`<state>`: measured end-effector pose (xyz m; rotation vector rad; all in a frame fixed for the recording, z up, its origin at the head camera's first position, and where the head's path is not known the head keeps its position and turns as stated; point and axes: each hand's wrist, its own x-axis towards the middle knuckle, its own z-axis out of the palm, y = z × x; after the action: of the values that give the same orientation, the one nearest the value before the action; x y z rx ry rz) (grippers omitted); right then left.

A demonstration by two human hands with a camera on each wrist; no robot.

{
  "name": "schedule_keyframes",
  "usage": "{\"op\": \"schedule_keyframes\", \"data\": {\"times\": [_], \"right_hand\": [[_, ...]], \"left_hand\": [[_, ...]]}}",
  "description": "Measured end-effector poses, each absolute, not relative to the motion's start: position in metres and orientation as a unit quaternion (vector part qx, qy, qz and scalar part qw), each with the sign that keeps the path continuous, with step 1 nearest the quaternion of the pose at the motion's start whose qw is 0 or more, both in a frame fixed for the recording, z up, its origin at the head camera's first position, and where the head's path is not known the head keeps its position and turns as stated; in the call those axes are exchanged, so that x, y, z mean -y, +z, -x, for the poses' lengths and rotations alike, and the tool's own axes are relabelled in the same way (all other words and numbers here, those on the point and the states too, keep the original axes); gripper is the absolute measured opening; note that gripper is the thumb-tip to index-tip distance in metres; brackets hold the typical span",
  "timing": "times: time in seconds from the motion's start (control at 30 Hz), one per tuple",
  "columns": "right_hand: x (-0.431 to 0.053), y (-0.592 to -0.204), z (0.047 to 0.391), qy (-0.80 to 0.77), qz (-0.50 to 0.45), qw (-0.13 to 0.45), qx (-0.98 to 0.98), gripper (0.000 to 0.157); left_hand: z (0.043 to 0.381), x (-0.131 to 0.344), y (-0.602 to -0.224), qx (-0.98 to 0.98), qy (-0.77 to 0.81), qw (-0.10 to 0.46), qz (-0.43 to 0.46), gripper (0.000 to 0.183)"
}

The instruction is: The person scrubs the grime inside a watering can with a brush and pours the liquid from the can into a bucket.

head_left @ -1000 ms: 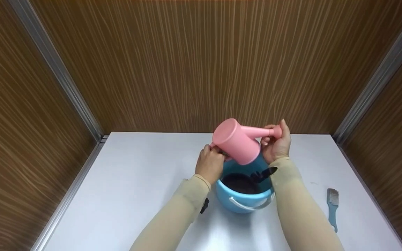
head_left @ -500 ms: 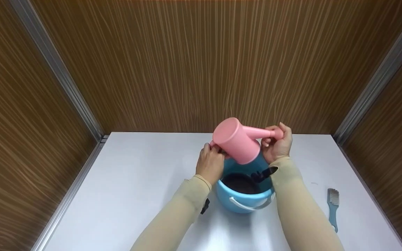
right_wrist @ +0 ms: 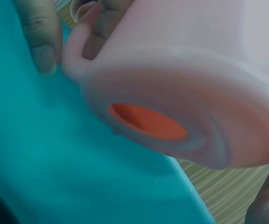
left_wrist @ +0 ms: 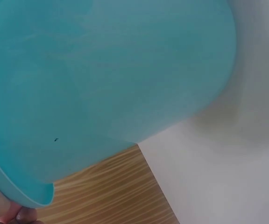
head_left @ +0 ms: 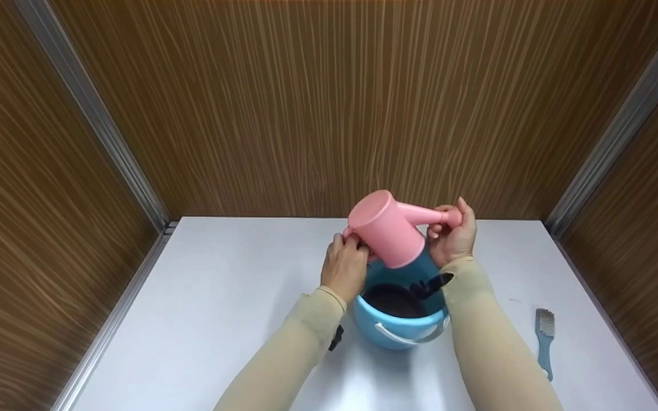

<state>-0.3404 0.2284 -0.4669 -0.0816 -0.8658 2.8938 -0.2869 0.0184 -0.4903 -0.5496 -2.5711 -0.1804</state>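
A pink watering can [head_left: 389, 231] is held over a light blue bucket [head_left: 403, 324], its base tipped up and its top facing down into the bucket. My left hand [head_left: 345, 265] grips the can's loop handle; in the right wrist view its fingers pass through that loop [right_wrist: 74, 51]. My right hand [head_left: 456, 237] holds the spout [head_left: 423, 214] close to its rounded tip. From below, the can's oval filling hole [right_wrist: 146, 122] shows an orange-tinted inside. Something dark [head_left: 394, 301] covers the bucket's bottom. The bucket's side wall [left_wrist: 111, 84] fills most of the left wrist view.
The bucket's white handle [head_left: 400, 335] hangs down at its front. A blue-handled brush [head_left: 545, 342] lies on the white table [head_left: 237, 297] at the right. Wood-grain panels [head_left: 329, 108] stand at the back and both sides.
The base of the watering can has risen slightly, so it tips a little more steeply. Both hands keep their hold with small shifts; bucket and brush have stayed put.
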Motion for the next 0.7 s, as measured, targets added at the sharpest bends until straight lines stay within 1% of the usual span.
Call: {"op": "schedule_keyframes", "data": {"times": [0.3,0.7], "right_hand": [[-0.2287,-0.4675,0.341,0.956,0.037,0.062,0.284,0.051],[-0.2295,-0.4665,0.3395,0.957,0.029,0.055,0.284,0.053]], "left_hand": [[0.2893,-0.0182,-0.4926,0.934,-0.063,0.287,0.204,0.021],[0.2873,-0.0189,-0.4897,0.939,-0.054,0.274,0.199,0.029]]}}
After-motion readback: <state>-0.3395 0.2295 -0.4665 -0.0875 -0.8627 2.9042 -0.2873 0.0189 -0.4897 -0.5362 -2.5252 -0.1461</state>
